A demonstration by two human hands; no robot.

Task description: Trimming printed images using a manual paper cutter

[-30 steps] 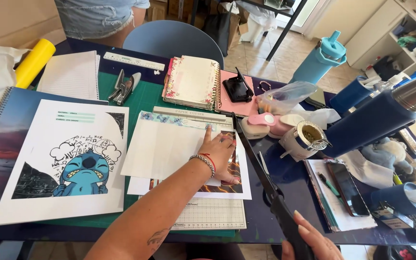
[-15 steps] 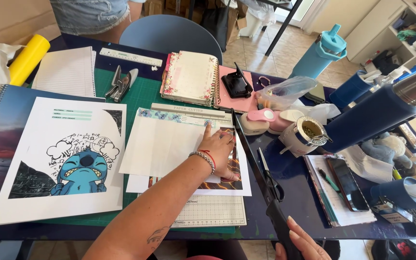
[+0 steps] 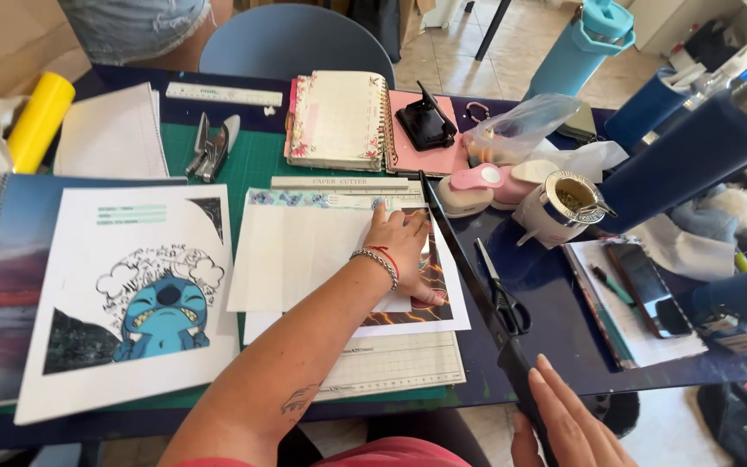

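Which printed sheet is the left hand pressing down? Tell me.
The left hand presses the lightning print under white paper on the paper cutter; the blue cartoon print lies untouched.

Left hand (image 3: 401, 246) flat on white sheets (image 3: 304, 259) stacked over a printed picture (image 3: 430, 298), all on the paper cutter base (image 3: 391, 363). Right hand (image 3: 564, 424) on the end of the raised cutter arm (image 3: 469, 277), fingers laid over it. Scissors (image 3: 503, 294) just beside the arm on the desk (image 3: 555, 337). Blue cartoon print (image 3: 140, 294) lies to the left.
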